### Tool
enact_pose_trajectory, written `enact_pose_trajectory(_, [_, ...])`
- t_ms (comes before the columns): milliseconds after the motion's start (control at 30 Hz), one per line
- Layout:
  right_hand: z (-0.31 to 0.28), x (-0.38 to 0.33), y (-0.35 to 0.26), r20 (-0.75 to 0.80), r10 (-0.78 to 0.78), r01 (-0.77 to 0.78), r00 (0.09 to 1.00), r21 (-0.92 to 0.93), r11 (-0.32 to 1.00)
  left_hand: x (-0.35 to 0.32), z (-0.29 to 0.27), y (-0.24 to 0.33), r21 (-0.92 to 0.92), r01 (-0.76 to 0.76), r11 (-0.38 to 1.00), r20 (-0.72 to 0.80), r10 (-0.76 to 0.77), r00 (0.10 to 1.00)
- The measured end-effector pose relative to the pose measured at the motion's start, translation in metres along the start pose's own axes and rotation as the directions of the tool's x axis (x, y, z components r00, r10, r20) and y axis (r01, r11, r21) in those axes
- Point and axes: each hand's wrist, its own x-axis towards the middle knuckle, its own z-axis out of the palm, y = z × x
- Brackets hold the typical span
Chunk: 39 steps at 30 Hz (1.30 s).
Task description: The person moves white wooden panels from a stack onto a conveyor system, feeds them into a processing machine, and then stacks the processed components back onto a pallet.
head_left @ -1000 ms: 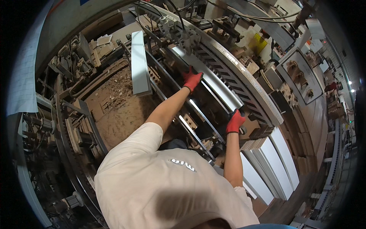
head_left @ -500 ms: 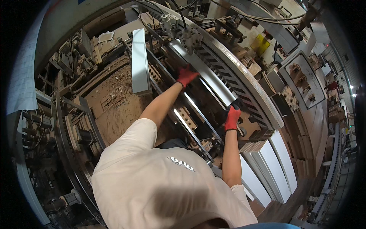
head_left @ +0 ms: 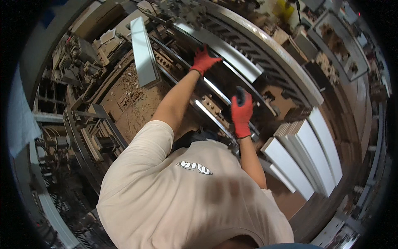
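Observation:
My left hand (head_left: 204,62), in a red glove, is open with its fingers spread. It reaches beside the near edge of a long white panel (head_left: 226,52) that lies along a toothed black guide on the machine. My right hand (head_left: 241,112), in a red glove with dark fingertips, is raised over the metal rails (head_left: 215,89), apart from the panel's right end. Its fingers are loosely bent and somewhat blurred, and nothing shows in them. Left of my left forearm, a stack of white panels (head_left: 143,54) rests over the machine frame.
At my right stand several stacked white panels (head_left: 309,153) with brown edges. A curved metal beam (head_left: 273,43) runs behind the guide. Wood chips and dust (head_left: 128,89) cover the bed at left. A control box (head_left: 338,45) is at the far right.
My right hand has left the panel's right end and drawn back toward me. The left hand stays by the panel, fingers spread. The whole view has shifted and tilted.

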Motion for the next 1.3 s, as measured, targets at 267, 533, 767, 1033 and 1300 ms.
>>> enact_pose_trajectory(267, [0.0, -0.043, -0.023, 0.338, -0.11, 0.253, 0.935, -0.417, 0.873, -0.001, -0.007, -0.024, -0.124, -0.031, 0.992, -0.039, 0.027, 0.999])
enact_pose_trajectory(533, [-0.003, -0.041, -0.012, 0.295, -0.094, 0.217, 0.951, -0.422, 0.88, 0.008, 0.006, -0.013, -0.157, -0.116, 0.981, -0.077, 0.105, 0.991])
enact_pose_trajectory(767, [-0.006, -0.041, -0.008, 0.266, -0.113, 0.21, 0.957, -0.373, 0.904, 0.003, -0.006, 0.001, -0.185, -0.005, 0.983, 0.045, 0.014, 0.999])
enact_pose_trajectory(1033, [-0.006, -0.042, -0.003, 0.274, -0.111, 0.216, 0.955, -0.393, 0.894, 0.023, 0.004, -0.023, -0.099, -0.035, 0.994, 0.035, 0.039, 0.999])
enact_pose_trajectory(1300, [-0.007, -0.04, -0.003, 0.295, -0.084, 0.2, 0.952, -0.392, 0.898, 0.018, 0.002, -0.013, -0.161, -0.07, 0.984, 0.052, 0.079, 0.995])
